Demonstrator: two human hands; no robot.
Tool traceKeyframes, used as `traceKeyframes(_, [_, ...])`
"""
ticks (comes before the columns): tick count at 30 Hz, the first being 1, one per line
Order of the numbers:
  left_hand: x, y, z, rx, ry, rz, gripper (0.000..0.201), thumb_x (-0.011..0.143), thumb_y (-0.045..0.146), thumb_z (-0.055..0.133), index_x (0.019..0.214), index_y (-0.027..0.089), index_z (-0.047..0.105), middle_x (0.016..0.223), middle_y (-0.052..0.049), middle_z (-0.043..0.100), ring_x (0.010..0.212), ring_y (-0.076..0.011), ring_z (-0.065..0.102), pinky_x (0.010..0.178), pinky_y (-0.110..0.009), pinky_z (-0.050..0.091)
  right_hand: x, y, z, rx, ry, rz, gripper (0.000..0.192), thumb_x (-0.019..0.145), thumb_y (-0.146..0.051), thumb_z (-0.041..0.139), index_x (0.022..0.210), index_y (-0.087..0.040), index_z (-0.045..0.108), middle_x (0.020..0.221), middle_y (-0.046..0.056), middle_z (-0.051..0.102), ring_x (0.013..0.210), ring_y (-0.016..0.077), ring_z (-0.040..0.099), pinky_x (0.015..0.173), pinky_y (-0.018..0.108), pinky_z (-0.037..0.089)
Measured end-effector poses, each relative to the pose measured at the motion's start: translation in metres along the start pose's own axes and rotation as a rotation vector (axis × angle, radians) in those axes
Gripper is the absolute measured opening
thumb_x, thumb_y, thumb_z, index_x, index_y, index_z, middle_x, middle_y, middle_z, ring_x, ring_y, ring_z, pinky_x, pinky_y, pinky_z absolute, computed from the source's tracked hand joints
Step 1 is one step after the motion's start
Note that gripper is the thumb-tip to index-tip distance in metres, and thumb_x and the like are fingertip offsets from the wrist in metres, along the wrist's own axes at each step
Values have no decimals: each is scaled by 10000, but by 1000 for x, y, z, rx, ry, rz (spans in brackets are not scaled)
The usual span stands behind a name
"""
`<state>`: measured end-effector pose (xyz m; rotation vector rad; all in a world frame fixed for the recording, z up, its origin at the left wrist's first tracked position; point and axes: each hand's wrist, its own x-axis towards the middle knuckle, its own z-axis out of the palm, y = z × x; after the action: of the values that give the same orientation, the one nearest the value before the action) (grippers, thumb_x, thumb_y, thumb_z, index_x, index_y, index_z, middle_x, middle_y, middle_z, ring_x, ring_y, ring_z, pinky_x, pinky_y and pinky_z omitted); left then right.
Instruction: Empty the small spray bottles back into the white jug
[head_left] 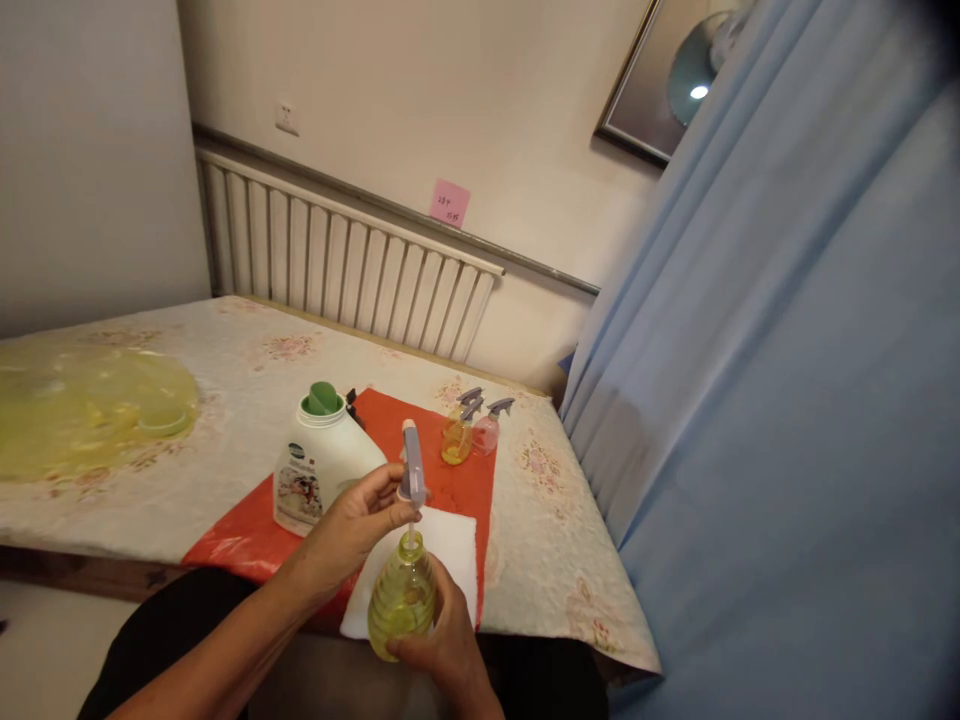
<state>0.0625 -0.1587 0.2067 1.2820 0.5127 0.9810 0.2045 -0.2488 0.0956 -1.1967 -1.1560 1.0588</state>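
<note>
My left hand (379, 507) grips a grey trigger spray head (413, 468) just above the neck of a yellow-green spray bottle (402, 600). The thin dip tube (411, 534) runs from the head down into the bottle's mouth. Wrapped around the bottle's lower right side is my right hand (448, 632), holding it slightly tilted near the table's front edge. A white cloth (454, 540) lies behind the bottle on a red sheet (384, 420). Left of my hands stands a large white jug (330, 450) with a green piece in its open mouth.
Several spray bottles stand at the back of the red sheet, among them a yellow one (455, 440) and a pink one (486, 435). A large translucent yellow item (82, 410) lies on the floral tablecloth (247, 335). Blue curtains (750, 380) hang at right; a radiator (337, 250) lines the wall.
</note>
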Motion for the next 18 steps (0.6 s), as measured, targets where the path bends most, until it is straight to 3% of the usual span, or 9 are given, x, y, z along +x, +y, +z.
traceKeyframes(4, [-1,7,-2,55,54,72,213,791,324,702,960,218,628,799,17,688,730,-145,618,661,-244,470,-1,-2,-1,-3,6,4,829,448,-78,745,1246,-180,542,1172,56,658,1113,286,591,982,373,445])
traceKeyframes(8, [-5,9,-4,69,124,129,277,849,359,640,1084,232,567,857,13,683,713,-145,620,704,-283,497,-1,-8,-1,-12,3,-20,810,448,-87,748,1229,-187,559,1140,39,667,1078,278,600,955,360,461])
traceKeyframes(13, [-7,15,-9,166,84,81,242,866,401,610,1008,206,582,847,-4,674,713,-157,637,724,-307,509,0,-12,0,-62,33,1,807,444,-68,741,1223,-186,564,1129,42,671,1077,284,604,961,374,468])
traceKeyframes(16, [-7,18,-15,111,223,127,301,865,405,611,1095,219,555,886,0,680,695,-144,635,719,-300,510,0,-12,0,-66,48,5,815,439,-65,743,1226,-183,566,1152,53,669,1115,291,594,977,376,463])
traceKeyframes(18, [-7,20,-18,88,224,101,330,850,397,636,1112,211,561,859,2,683,673,-143,636,697,-294,514,1,-12,0,-69,44,3,822,435,-72,752,1228,-183,566,1161,57,668,1114,290,599,977,378,468])
